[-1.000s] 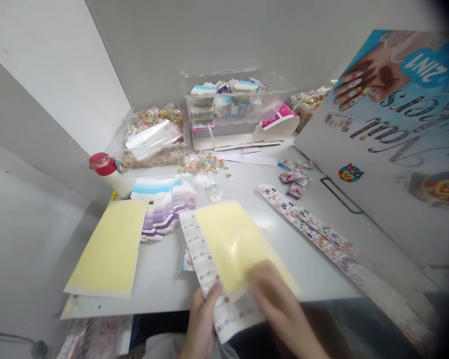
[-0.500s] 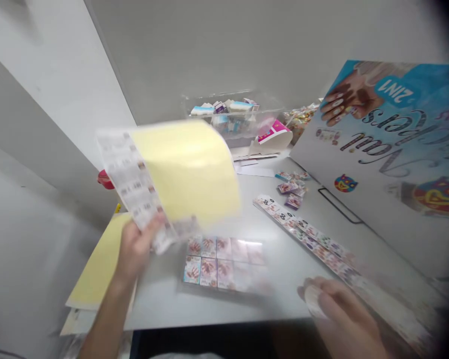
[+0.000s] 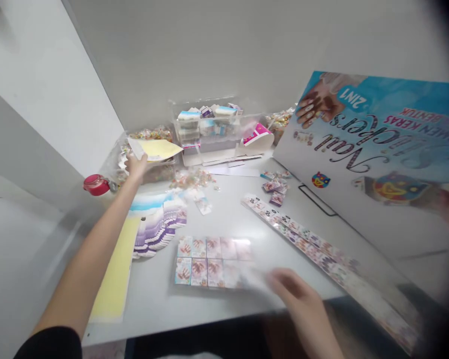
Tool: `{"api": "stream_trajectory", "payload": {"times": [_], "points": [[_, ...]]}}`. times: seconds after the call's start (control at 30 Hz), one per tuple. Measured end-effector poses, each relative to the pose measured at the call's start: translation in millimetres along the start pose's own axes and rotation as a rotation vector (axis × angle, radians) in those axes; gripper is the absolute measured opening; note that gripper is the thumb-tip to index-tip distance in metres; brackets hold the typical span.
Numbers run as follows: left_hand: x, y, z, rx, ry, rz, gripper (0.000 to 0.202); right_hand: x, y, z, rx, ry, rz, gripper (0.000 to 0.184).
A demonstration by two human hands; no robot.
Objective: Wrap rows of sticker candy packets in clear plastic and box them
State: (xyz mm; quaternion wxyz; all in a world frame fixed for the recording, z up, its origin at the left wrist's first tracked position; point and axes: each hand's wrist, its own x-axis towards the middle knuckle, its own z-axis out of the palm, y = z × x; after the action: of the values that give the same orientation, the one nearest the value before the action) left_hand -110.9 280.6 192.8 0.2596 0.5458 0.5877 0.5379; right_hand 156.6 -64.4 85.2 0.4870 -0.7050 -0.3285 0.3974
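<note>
Left hand (image 3: 135,167) pinches a yellow-backed sheet (image 3: 155,149) at eleven o'clock, right hand (image 3: 294,294) a blur at five, sticker cards (image 3: 209,262) gridded at six, a long uncut strip (image 3: 303,237) lying at four.

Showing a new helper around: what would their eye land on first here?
The large blue printed nail-sticker board at the right stands out first. Next comes the left hand, stretched toward the back with a yellow-backed sheet, then the grid of printed cards mid-table.
</note>
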Motion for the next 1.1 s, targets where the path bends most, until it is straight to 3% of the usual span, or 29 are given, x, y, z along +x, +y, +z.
{"api": "stream_trajectory", "payload": {"times": [0.1, 0.23, 0.3, 0.4, 0.53, 0.7, 1.1], "points": [[-52, 0, 2.7, 0.073, -0.097, -0.005, 0.052, 7, -1, 3, -0.039, -0.025, -0.012, 0.032], [-157, 0, 3.8, 0.058, -0.51, -0.011, 0.016, 14, -9, 20, -0.041, -0.123, -0.063, 0.031], [-202, 1, -0.6, 0.025, -0.792, -0.046, 0.022, 18, -15, 31, -0.04, -0.177, -0.093, 0.03], [-239, 2, -8.4, -0.026, -0.94, -0.137, 0.028, 25, -25, 47, -0.057, -0.218, -0.143, 0.025], [-244, -8, -12.2, 0.024, -0.857, -0.169, 0.025, 34, -28, 65, -0.099, -0.257, -0.139, 0.019], [-241, -25, -8.4, 0.161, -0.731, -0.033, 0.024, 40, -22, 78, -0.129, -0.282, -0.102, 0.017], [-252, -39, 3.5, 0.474, -0.695, 0.242, 0.023, 39, -27, 82, -0.243, -0.269, -0.128, 0.005]]}}
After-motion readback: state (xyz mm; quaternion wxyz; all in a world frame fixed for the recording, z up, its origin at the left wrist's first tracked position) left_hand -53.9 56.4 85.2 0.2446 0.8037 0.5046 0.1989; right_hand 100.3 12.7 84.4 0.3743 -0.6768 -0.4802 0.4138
